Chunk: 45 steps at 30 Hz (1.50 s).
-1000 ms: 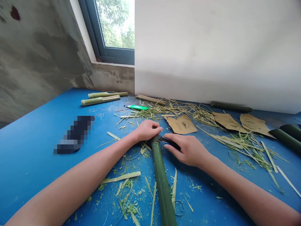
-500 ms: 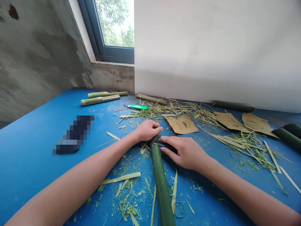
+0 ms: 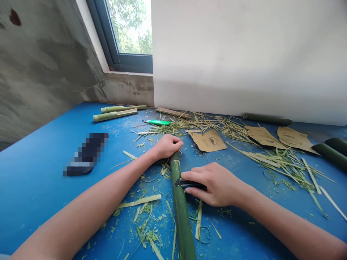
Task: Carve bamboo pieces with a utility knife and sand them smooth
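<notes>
A long green bamboo stick (image 3: 183, 216) lies lengthwise before me, running from the middle of the view to the bottom edge. My left hand (image 3: 168, 145) is closed around its far end. A pale scraped ring shows just below that hand. In my right hand (image 3: 210, 184) is a black knife (image 3: 191, 183), held between thumb and fingers from the right side. Its blade rests on the bamboo's upper surface, a short way nearer to me than the pale ring.
Shavings (image 3: 149, 231) litter the blue table (image 3: 40, 159). Behind lie a green cutter (image 3: 157, 122), carved bamboo pieces (image 3: 115, 115) and brown paper scraps (image 3: 210, 140). Dark bamboo tubes (image 3: 332, 155) are at right, a pixelated dark object (image 3: 89, 155) at left.
My right hand with the knife has moved down along the bamboo, away from my left hand. The bamboo's near part and my left hand have shifted slightly left.
</notes>
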Available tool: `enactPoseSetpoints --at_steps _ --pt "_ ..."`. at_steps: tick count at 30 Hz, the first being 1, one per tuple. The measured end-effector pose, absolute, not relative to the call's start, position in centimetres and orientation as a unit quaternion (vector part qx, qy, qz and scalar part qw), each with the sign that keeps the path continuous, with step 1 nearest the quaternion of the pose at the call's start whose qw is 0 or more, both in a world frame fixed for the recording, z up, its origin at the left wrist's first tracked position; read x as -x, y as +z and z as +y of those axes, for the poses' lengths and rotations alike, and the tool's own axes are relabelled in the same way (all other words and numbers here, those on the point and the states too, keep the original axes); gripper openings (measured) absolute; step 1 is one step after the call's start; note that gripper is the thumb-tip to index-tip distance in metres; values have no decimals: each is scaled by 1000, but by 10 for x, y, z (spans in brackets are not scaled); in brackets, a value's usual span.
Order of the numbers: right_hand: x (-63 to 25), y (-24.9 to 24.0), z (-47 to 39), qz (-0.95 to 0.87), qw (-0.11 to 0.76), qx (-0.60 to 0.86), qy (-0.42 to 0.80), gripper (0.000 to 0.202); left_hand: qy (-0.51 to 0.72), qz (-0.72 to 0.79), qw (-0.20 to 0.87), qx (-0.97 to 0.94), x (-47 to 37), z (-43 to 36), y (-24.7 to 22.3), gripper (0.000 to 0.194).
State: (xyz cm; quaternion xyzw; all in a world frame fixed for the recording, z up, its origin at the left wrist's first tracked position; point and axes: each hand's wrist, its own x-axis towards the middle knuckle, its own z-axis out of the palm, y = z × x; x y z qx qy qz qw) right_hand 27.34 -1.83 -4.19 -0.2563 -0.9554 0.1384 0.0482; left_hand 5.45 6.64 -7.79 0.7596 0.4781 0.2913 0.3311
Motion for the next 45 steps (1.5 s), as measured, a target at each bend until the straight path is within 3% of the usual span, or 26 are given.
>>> enactPoseSetpoints --at_steps 7,22,45 --pt "-282 -56 -2 -925 172 333 53 35 296 462 360 -755 -54 65 -79 50" --pt "-267 -60 0 -926 103 360 41 36 276 471 323 -773 -59 67 -83 43" --pt "-273 -57 8 -946 89 275 144 35 246 472 323 -782 -60 60 -78 36"
